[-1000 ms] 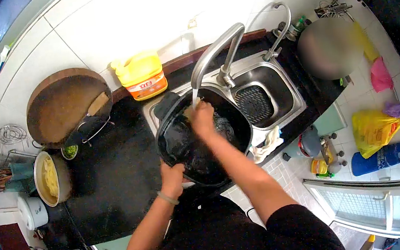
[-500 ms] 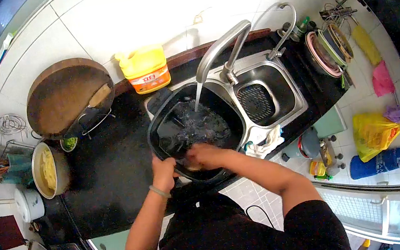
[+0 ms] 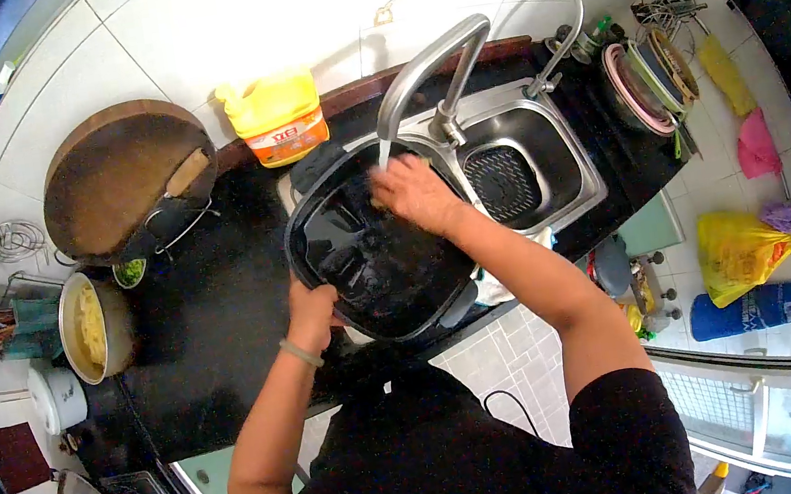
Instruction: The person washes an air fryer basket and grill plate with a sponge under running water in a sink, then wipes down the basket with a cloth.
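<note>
1. Locate the black pan at the center of the frame, set over the left part of the sink. Its open side faces me, and there is water inside.
2. Read the axis from the two side handles. One handle points to the upper left of the frame; the opposite handle points to the lower right. The line between them crosses the pan diagonally.
3. Check my left hand. It sits at the pan's lower-left rim, off the handle line, roughly midway between the handles. The thumb lies on the rim side, pinching the edge; the fingers beneath are hidden. From this grip, the pan's body extends up and to the right.
4. Check my right hand. It is over the pan's upper-right part, across the handle line from my left hand. The fingers are bent and point to the upper left. I cannot tell whether they pinch anything.
5. Compare distances to the faucet. Its spout ends above the pan's upper part, and the water stream falls just beside my right fingertips. My right hand is the nearer one to the stream; my left is nearer to the lower-left rim.
</note>
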{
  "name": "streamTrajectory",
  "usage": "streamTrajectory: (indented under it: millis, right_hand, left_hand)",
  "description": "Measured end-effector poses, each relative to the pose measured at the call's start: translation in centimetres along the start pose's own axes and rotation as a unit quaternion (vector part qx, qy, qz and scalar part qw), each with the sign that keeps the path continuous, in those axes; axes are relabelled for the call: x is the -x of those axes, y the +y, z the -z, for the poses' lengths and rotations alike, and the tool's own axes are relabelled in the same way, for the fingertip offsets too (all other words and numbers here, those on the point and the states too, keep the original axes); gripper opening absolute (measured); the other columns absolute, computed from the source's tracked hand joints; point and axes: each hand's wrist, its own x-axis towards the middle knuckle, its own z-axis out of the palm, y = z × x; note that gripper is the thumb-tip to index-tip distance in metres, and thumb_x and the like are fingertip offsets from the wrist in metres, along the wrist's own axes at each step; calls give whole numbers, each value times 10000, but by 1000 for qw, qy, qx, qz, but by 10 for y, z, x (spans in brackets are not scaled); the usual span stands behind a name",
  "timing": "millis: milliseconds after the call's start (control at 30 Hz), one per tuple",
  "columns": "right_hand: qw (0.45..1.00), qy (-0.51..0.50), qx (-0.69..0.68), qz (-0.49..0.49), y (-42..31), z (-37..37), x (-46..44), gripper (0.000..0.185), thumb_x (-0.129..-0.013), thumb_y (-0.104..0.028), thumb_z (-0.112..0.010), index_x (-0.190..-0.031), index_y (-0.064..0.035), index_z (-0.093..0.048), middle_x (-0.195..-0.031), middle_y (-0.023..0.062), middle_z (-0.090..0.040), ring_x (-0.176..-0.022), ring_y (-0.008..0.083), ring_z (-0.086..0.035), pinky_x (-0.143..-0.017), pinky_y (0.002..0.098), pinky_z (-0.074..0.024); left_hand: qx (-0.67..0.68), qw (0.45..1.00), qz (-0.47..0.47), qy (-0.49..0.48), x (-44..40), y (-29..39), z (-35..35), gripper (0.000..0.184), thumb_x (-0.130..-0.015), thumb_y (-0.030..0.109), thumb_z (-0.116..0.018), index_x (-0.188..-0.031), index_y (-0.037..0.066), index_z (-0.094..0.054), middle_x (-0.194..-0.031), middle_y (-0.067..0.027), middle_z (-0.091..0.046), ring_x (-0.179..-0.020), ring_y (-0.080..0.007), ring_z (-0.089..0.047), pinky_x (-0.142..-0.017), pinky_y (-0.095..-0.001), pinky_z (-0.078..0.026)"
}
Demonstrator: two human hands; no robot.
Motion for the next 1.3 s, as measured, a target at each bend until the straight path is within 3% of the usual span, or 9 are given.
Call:
streamTrajectory:
  millis: [67, 233, 433, 533, 667, 900, 1000, 1033, 1300]
  right_hand:
    - [995, 46, 73, 40, 10, -3, -6, 227, -781, -193, -517, -966, -133, -635, -1122, 20, -514, -1070, 199, -455, -931, 416, -332]
    - [929, -271, 245, 48, -17, -32, 32, 313, -820, -263, -487, -1078, -167, -635, -1198, 18, -521, -1181, 216, -397, -989, 483, -250]
    - [867, -461, -75, -174, -73, -3, 34, 241, -826, -229, -495, -963, -163, -682, -1013, 75, -634, -993, 259, -556, -832, 462, -382]
    - [830, -487, -252, -97, -107, 5, 19, 255, -750, -168, -549, -972, -97, -653, -1024, 175, -625, -949, 340, -604, -764, 451, -497]
    - [835, -229, -488, -112, -118, -17, 34, 304, -794, -162, -515, -1078, -67, -571, -960, 201, -594, -940, 393, -529, -828, 451, -416]
    - [923, -359, 20, -135, -60, 25, 25, 223, -729, -166, -575, -926, -149, -677, -969, 66, -598, -1007, 276, -501, -785, 410, -370]
    - [907, -380, -87, -160, -82, -9, 23, 247, -735, -158, -567, -958, -162, -671, -943, 110, -605, -992, 287, -530, -768, 440, -421]
    - [889, -421, -181, 0, -86, -22, 18, 254, -735, -143, -572, -974, -157, -657, -933, 171, -598, -940, 313, -563, -755, 446, -460]
    - [970, 39, -174, -166, -55, -55, -25, 107, -744, -119, -546, -829, -70, -588, -862, 138, -526, -871, 316, -523, -730, 399, -452]
  left_hand:
    - [-15, 1000, -21, 15, -1, -2, 0, 619, -684, -63, -418, -1272, 95, -304, -1086, -171, -516, -822, -319, -612, -458, -411, -555]
    - [35, 998, -1, 43, -4, 3, 0, 615, -674, -73, -397, -1262, 91, -318, -1073, -165, -517, -832, -331, -611, -496, -449, -565]
    - [62, 996, -21, 59, -17, -6, 2, 607, -660, -88, -389, -1245, 69, -340, -1060, -161, -524, -829, -312, -609, -493, -421, -559]
    - [87, 994, -44, 56, -20, -9, -7, 605, -655, -89, -395, -1238, 67, -354, -1048, -155, -529, -813, -288, -608, -486, -379, -548]
    - [141, 984, -90, 59, -31, -17, 3, 618, -649, -86, -401, -1243, 78, -357, -1025, -142, -534, -792, -264, -611, -486, -342, -542]
    - [91, 992, -70, 60, -16, 10, 3, 626, -639, -97, -403, -1239, 76, -362, -1006, -135, -533, -742, -252, -619, -478, -330, -541]
    - [79, 990, -83, 78, -19, 10, 1, 607, -642, -98, -402, -1225, 68, -366, -1009, -135, -533, -725, -264, -620, -472, -345, -550]
    - [101, 989, -88, 63, -24, 6, 1, 597, -643, -100, -401, -1216, 66, -371, -1007, -134, -536, -724, -266, -620, -465, -350, -551]
    - [136, 988, -46, 51, -12, 8, -8, 580, -651, -101, -409, -1206, 63, -374, -988, -135, -548, -705, -254, -621, -442, -343, -533]
